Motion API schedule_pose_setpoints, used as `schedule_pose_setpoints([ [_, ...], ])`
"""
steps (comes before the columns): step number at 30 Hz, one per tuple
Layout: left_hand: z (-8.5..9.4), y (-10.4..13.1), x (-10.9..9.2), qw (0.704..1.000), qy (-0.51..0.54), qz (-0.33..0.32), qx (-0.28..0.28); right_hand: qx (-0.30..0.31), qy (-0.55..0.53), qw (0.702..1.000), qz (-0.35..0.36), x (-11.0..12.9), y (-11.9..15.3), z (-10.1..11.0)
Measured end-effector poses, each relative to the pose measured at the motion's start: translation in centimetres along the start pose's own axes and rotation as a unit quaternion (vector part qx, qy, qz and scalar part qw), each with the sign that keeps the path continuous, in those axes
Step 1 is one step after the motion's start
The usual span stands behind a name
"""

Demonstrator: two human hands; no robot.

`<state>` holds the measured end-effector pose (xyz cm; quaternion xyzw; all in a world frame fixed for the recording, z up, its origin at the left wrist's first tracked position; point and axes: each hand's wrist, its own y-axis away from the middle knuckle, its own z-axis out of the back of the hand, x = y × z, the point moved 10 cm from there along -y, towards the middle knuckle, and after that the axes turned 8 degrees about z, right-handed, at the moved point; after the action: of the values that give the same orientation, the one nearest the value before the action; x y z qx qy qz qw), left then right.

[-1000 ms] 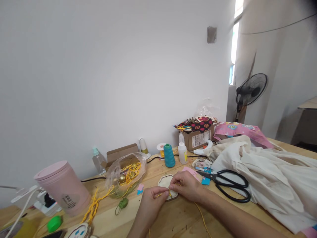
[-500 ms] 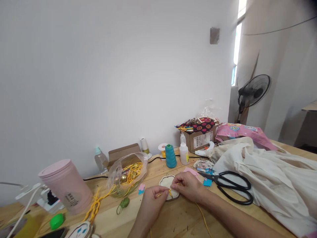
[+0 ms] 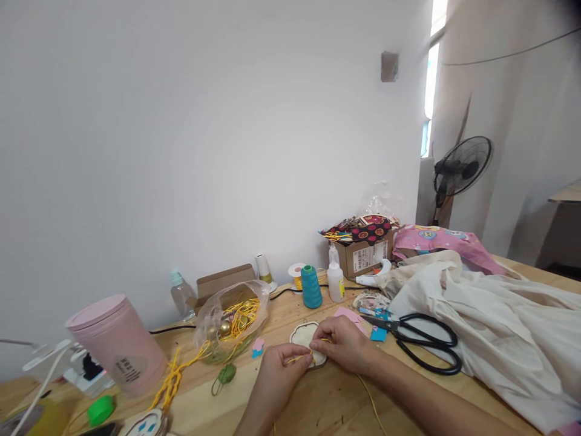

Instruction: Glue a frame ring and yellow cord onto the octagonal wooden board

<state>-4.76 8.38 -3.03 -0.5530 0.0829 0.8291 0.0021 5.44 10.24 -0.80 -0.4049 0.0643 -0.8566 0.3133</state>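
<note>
Both hands meet over a white, scalloped-edge plaque point(image 3: 305, 333) lying on the wooden table point(image 3: 318, 399). My left hand point(image 3: 282, 369) pinches a yellow cord between thumb and fingertips at the plaque's lower left. Opposite it, my right hand point(image 3: 342, 345) is closed on the same yellow cord point(image 3: 373, 404), whose tail runs down to the table's front. The fingertips of the two hands almost touch, and they hide part of the plaque and the cord between them.
Black scissors point(image 3: 426, 342) and white cloth point(image 3: 490, 321) lie at right. Behind stand a teal thread cone point(image 3: 311, 287), a glue bottle point(image 3: 336, 281) and a cardboard box point(image 3: 370, 257). A bag of yellow cord point(image 3: 233, 321), green yarn point(image 3: 227, 373) and a pink canister point(image 3: 120, 348) are left.
The fingertips have drawn slightly closer together, and less of the yellow cord shows between them. The whole view has shifted a little.
</note>
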Motion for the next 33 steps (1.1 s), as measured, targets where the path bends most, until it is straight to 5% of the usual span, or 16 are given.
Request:
schedule_pose_setpoints([
  [8,-0.3,-0.1,0.2,1.000,-0.030,-0.003,0.001,-0.016,0.026,0.999,-0.023,-0.3,0.1,0.3],
  [13,0.3,-0.3,0.2,1.000,-0.010,-0.008,-0.018,-0.023,-0.126,0.989,-0.068,-1.7,0.0,0.2],
  [15,0.5,-0.2,0.2,1.000,-0.014,-0.005,-0.028,0.002,-0.259,0.961,-0.102,-2.0,0.2,-0.7],
  [21,0.4,-0.3,0.4,1.000,0.015,0.005,-0.025,0.110,-0.573,0.791,-0.182,-0.7,1.6,-3.5],
  [27,0.4,-0.4,0.5,0.998,0.064,0.004,-0.015,0.105,-0.625,0.742,-0.220,-1.2,1.9,-3.7],
  [33,0.2,-0.2,-0.1,0.999,-0.011,-0.031,-0.014,0.099,-0.648,0.710,-0.259,-1.8,2.1,-4.5],
])
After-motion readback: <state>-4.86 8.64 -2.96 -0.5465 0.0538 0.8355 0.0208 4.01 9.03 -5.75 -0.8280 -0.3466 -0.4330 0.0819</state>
